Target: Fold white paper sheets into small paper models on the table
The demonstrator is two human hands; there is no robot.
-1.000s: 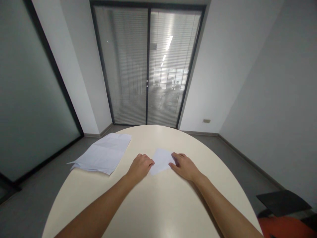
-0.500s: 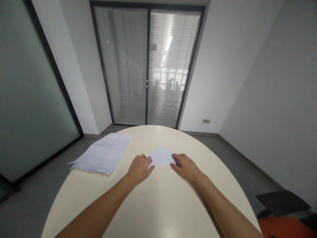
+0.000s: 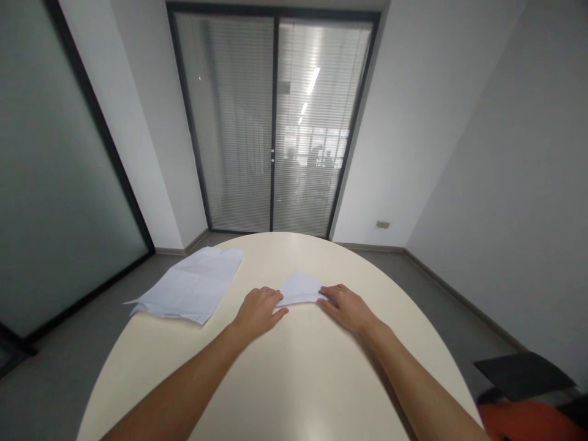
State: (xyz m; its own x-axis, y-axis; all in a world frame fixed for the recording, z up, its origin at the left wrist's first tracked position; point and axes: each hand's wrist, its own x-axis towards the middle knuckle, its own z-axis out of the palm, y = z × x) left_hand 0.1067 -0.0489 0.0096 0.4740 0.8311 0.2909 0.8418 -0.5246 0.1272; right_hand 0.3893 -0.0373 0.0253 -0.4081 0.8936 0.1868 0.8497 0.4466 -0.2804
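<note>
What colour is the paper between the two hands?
White: the paper looks plain white, with a faint bluish tint, seen best in the head view.

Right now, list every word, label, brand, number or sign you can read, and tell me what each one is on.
There are none to read.
Folded paper between the hands: no writing visible.
Loose sheets: no writing visible.
Wall plate: too small to tell whether it is marked.
Beyond the glass doors: too blurred to read anything.
</note>
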